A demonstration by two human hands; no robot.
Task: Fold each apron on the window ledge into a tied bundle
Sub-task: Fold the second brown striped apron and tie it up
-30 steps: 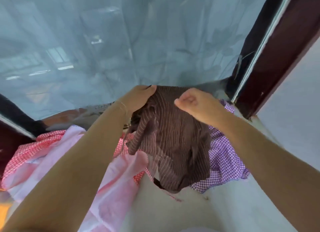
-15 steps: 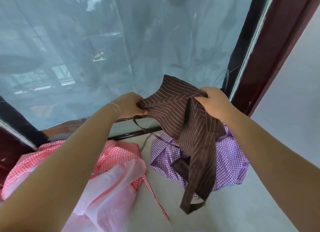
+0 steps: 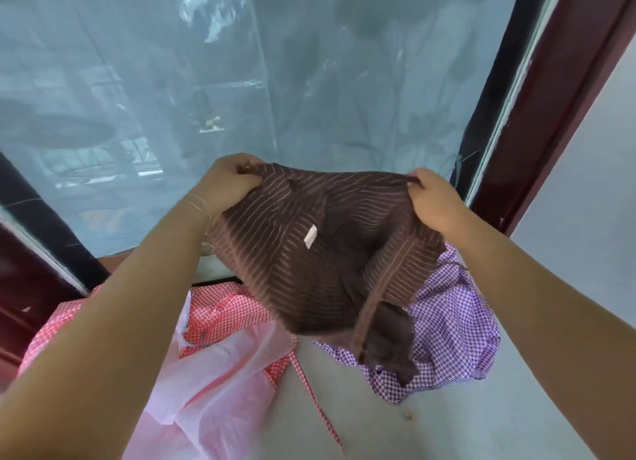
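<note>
Both hands are up at the window, the brown striped apron [image 3: 309, 253] stretched between them above the window ledge [image 3: 378, 421]. The left hand [image 3: 225, 181] has its fingers curled tight, pinching the top edge; the right hand [image 3: 435, 201] grips the opposite corner, fingers bunched round the cloth. A small white label [image 3: 310, 236] shows on the fabric, its writing too small to read. A strap [image 3: 370, 308] dangles over the purple checked apron [image 3: 454, 329].
</note>
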